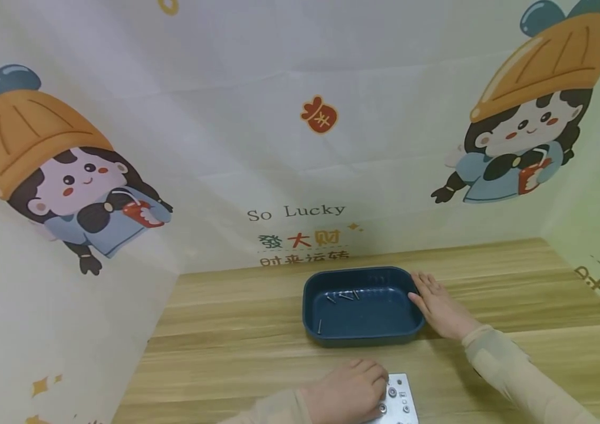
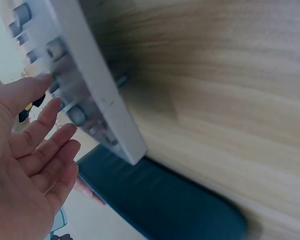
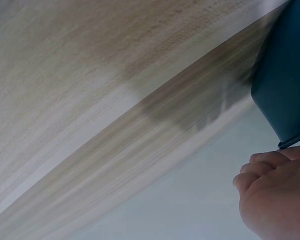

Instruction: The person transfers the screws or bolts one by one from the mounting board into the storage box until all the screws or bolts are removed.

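Note:
My left hand (image 1: pixel 350 391) is at a silver metal plate (image 1: pixel 399 400) with several bolts in it. In the left wrist view, the thumb and index fingertip pinch a bolt (image 2: pixel 54 86) on the plate's face, while the other fingers lie loosely bent beside it. The plate stands tilted there, and a bolt end (image 2: pixel 121 80) sticks out of its far side. A dark blue tray (image 1: pixel 363 340) sits beyond the plate. My right hand (image 1: pixel 443 309) holds its right end, thumb hooked over the rim and fingers along the outside.
Several thin metal screws (image 1: pixel 346 296) lie inside the tray, mostly toward its back left. Under everything is a wood-grain tabletop (image 1: pixel 225 330). A printed cloth (image 1: pixel 215 135) rises behind the table and along both sides.

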Tool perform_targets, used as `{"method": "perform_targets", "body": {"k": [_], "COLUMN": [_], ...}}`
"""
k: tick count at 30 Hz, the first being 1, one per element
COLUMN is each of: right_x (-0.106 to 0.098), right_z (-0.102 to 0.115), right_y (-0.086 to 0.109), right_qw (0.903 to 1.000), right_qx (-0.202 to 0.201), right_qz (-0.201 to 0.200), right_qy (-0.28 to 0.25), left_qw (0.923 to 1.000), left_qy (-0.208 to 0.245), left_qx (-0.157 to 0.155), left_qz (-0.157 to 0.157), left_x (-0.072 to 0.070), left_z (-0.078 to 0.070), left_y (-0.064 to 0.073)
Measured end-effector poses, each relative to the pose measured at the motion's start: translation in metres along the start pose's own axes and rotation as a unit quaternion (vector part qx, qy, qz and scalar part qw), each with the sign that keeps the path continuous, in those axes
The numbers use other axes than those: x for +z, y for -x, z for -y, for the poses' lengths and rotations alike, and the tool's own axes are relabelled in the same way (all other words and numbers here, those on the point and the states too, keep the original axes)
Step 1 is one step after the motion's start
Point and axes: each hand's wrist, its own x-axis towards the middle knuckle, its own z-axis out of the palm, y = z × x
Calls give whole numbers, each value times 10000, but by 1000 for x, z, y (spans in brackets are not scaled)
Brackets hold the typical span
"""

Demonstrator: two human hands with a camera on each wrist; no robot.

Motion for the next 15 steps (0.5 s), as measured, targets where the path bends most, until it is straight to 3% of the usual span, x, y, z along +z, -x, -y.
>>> {"method": "perform_targets", "body": {"k": [15], "right_x": [1], "right_z": [-1], "right_y": [0], "right_qw": [10000], "right_qx": [-16], "right_qz": [-5], "right_qy": [-34], "left_qw": [9983], "left_qy": [-312], "left_qx": [-89], "left_qz": [-479], "left_x": [10], "left_z": [-7], "left_y": [0]}}
